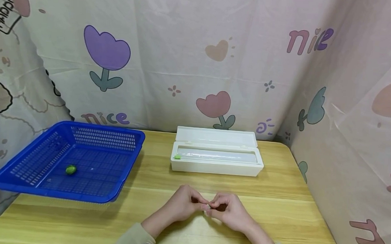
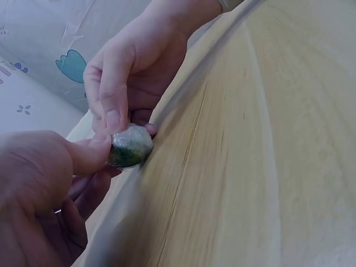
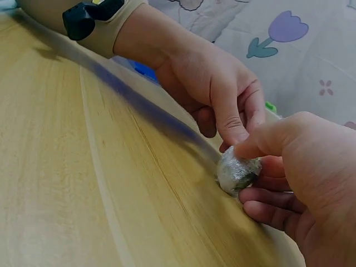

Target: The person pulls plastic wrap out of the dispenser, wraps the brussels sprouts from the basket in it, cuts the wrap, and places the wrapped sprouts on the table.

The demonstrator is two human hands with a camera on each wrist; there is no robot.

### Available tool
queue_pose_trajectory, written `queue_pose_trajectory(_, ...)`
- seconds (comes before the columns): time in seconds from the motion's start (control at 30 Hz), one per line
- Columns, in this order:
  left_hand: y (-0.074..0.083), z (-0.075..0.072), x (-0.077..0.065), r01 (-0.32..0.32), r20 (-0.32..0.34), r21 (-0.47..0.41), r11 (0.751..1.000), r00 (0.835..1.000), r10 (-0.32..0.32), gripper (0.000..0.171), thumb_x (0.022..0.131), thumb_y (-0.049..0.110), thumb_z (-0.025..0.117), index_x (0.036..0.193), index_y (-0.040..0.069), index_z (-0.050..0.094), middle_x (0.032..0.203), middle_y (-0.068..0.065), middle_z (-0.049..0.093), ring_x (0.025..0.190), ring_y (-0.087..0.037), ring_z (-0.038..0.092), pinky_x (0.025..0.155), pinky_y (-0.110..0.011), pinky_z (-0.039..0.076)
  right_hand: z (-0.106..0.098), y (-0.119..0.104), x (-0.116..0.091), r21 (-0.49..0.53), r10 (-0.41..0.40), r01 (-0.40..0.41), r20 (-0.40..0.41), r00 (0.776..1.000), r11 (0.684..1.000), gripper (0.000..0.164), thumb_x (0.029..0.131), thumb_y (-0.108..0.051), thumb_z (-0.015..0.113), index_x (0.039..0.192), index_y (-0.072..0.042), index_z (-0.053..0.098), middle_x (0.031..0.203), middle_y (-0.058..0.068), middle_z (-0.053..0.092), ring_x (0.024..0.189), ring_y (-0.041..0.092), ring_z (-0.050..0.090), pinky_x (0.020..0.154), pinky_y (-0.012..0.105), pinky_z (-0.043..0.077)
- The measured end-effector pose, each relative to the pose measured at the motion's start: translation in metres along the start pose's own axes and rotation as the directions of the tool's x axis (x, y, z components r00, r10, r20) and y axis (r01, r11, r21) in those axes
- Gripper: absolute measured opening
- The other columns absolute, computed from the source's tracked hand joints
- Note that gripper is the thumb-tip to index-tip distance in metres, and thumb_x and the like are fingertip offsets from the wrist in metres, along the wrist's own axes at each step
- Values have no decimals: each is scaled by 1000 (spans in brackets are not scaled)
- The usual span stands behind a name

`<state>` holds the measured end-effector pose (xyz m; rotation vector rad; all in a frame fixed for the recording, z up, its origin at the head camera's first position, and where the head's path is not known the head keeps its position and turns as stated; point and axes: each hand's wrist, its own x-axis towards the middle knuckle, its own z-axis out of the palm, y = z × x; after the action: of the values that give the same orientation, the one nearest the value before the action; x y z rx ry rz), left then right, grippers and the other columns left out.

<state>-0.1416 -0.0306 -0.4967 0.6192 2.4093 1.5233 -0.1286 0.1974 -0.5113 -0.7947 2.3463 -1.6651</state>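
A small, round, dark green thing wrapped in clear cling film (image 2: 131, 146) is held between both hands, low over the table. My left hand (image 1: 183, 204) pinches it from one side between thumb and fingers. From the other side my right hand (image 1: 233, 213) grips it, thumb on top and fingertips beneath, as the right wrist view shows. The film looks bunched and whitish where the fingertips meet. In the head view the fingers hide most of the wrapped green thing.
A blue plastic basket (image 1: 79, 195) stands at the left, with one small green round thing (image 1: 71, 169) inside. Behind the hands sits a white cling film box (image 1: 217, 169), its lid raised and a green slider (image 1: 177, 156) at its left end. Patterned cloth hangs around the table.
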Motion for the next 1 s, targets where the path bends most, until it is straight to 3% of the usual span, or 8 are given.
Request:
queue_pose_trajectory(0.23,0,0,-4,-20,-5,-33,999,1000,20,12,80,8,93,83,17,86,80,15,76,77,-5,71,71,-25,58,-5,-4,1,-94,-15,25,104,994,995,25,90,-22,87,114,-16,80,92,-2,71,71,8,61,59,25,53)
queue_pose_trajectory(0.4,-1,-3,-7,-20,33,-37,999,999,22,14,77,18,97,83,18,85,78,13,76,72,-8,71,62,-27,57,-5,-5,-2,-62,-41,52,157,987,997,21,88,-18,89,108,-18,83,93,-4,73,74,7,62,63,26,56)
queue_pose_trajectory(0.53,-3,-6,-8,-9,65,-24,1000,998,11,18,83,30,94,91,18,85,83,12,75,69,-9,68,57,-27,55,-3,-4,-4,-14,-66,69,140,988,998,21,84,-15,91,103,-16,83,92,-2,73,80,11,67,69,30,60)
queue_pose_trajectory(0.77,2,-5,-10,9,160,6,1000,987,-10,19,90,29,88,102,15,86,91,14,78,82,-2,69,72,-24,55,1,0,-7,31,-98,95,98,990,995,24,79,-13,94,99,-14,82,96,0,73,86,17,69,74,33,60)
queue_pose_trajectory(0.87,5,-4,-11,28,161,24,999,986,-32,16,89,27,89,99,16,86,87,14,77,80,-2,68,70,-25,56,0,1,-9,-22,-84,86,76,994,996,29,77,-17,96,100,-16,79,94,1,72,80,20,67,68,30,58)
queue_pose_trajectory(1.0,7,-3,-13,39,157,40,998,987,-45,15,88,28,90,95,15,85,83,14,76,76,-4,68,69,-26,56,-3,-1,-11,-132,-8,14,46,999,991,37,76,-26,98,102,-19,73,88,2,68,71,17,62,62,27,53)
